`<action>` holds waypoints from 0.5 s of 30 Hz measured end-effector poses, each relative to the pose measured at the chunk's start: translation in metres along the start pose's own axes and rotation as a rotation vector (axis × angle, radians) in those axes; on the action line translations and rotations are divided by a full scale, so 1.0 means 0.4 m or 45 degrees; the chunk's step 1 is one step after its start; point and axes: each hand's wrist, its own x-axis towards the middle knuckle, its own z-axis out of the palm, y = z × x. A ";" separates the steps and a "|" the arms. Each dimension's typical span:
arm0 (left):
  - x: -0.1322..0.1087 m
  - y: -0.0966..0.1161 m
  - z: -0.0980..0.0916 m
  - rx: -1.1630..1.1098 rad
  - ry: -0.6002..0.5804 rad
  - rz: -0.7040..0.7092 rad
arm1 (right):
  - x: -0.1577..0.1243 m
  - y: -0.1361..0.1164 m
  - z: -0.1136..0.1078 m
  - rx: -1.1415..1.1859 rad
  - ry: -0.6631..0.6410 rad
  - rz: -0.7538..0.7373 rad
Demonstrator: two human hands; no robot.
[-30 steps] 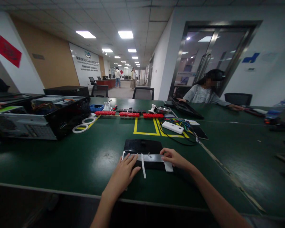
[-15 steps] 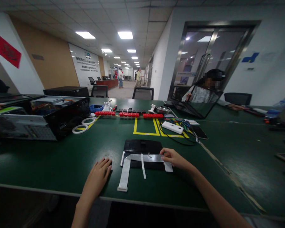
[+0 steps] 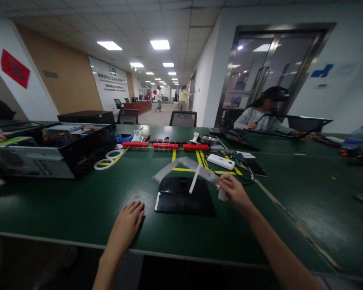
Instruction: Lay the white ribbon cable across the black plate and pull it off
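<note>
right hand (image 3: 234,192) — grey ribbon strip (image 3: 186,166), perhaps aloft

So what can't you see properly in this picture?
All in the head view:
White strip: blurred; the part being gripped is hidden by the right hand.
Black panel: too dark to show any detail.
Computer case: cut off by the left edge, insides shadowed.
Wall sign: writing too small to read.

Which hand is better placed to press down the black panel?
Left, probably. The left hand lies flat and empty on the table, just beside the panel. The right hand holds the strip, raised above the panel.
</note>
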 end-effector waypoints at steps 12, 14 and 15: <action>0.021 0.028 -0.018 -0.052 -0.054 0.111 | 0.004 -0.019 -0.219 0.706 1.246 0.097; 0.029 0.046 -0.023 -0.074 -0.050 0.137 | 0.001 -0.022 -0.223 0.758 1.324 0.106; 0.032 0.055 -0.025 -0.087 -0.045 0.148 | 0.001 -0.022 -0.223 0.762 1.345 0.098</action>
